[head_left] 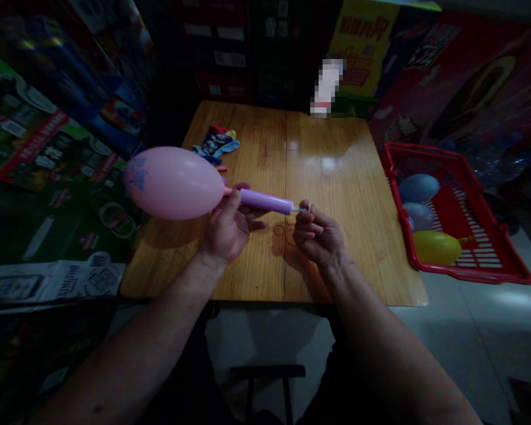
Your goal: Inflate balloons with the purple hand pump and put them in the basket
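Observation:
A pink balloon with blue print, swollen with air, sits on the end of a purple hand pump. My left hand pinches the balloon's neck at the pump's nozzle, thumb on top, with other fingers beneath the barrel. My right hand is closed around the pump's handle at the right end, and a short length of the thin rod shows. Both hands are above the wooden table. Rubber bands lie on the tabletop between my hands.
Uninflated balloons lie in a pile at the table's back left. Right of the table, a red basket holds blue, pale and yellow balloons. Stacked cartons stand close on the left, more at the back. A dark stool is below.

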The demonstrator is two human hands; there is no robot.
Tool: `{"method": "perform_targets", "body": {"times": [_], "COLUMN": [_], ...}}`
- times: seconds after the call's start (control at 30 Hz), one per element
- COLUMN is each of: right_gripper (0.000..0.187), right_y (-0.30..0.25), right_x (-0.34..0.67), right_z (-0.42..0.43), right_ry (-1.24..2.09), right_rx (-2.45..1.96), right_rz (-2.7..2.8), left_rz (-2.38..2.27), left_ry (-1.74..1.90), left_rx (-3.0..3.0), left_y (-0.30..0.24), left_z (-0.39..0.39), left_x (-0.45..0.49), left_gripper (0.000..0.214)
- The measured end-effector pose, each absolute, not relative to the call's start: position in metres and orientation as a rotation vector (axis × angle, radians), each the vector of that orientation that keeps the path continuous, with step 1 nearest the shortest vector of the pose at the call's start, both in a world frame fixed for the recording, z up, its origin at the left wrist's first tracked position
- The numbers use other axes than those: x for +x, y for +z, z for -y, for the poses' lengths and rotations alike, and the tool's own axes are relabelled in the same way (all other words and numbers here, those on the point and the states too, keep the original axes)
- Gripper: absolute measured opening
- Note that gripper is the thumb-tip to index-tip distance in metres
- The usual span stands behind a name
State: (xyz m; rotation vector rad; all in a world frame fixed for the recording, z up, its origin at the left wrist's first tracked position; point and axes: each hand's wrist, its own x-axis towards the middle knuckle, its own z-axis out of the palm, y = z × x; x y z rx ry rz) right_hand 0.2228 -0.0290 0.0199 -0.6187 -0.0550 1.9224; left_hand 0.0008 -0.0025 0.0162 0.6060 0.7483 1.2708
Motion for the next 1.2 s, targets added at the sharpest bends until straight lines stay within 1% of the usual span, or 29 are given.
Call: {"method": "perform_targets", "body": {"times": [0.2, 0.33, 0.47, 0.67, 0.73, 0.83, 0.97, 1.03, 1.13, 1.2], "right_gripper": [0.011, 0.017, 0.024, 0.011, 0.012, 0.021, 0.030, 0.027, 0.012, 0.006], "right_y": [0.013, 0.025, 0.029, 0.011, 0.012, 0.024, 0.036, 0.033, 0.022, 0.016], "right_x": [0.208, 0.224, 0.231, 0.209, 0.209, 0.218, 0.232, 0.229, 0.216, 0.207], "right_z": [0.031, 0.027, 0.027, 0.035, 0.034, 0.030, 0.027, 0.029, 0.034, 0.037], "right_ry": [1.975, 1.945, 1.870, 1.992, 1.997, 1.992, 1.891, 1.878, 1.960, 2.001], "right_rx": [-0.600, -0.637, -0.635, -0.573, -0.548, -0.620, -0.669, -0.625, -0.605, -0.597], "right_rz": [0.158, 0.214, 0.182, 0.142, 0.131, 0.111, 0.107, 0.121, 0.143, 0.139], "left_rz": [-0.776, -0.790, -0.781, -0.768, -0.770, -0.761, -0.782, -0.770, -0.736, -0.708], "left_ry": [1.245, 1.264, 1.352, 1.234, 1.253, 1.246, 1.322, 1.318, 1.232, 1.211], "left_rx": [0.601, 0.585, 0.607, 0.636, 0.624, 0.578, 0.583, 0.588, 0.566, 0.559], "left_y": [0.012, 0.016, 0.019, 0.014, 0.014, 0.018, 0.021, 0.018, 0.012, 0.009], "left_z": [0.007, -0.002, -0.004, 0.009, 0.008, 0.001, -0.005, -0.002, 0.004, 0.007], "left_x": [0.009, -0.004, -0.008, 0.010, 0.010, 0.001, -0.010, -0.008, 0.001, 0.006], "left_gripper": [0.038, 0.036, 0.040, 0.041, 0.039, 0.037, 0.041, 0.043, 0.040, 0.038]}}
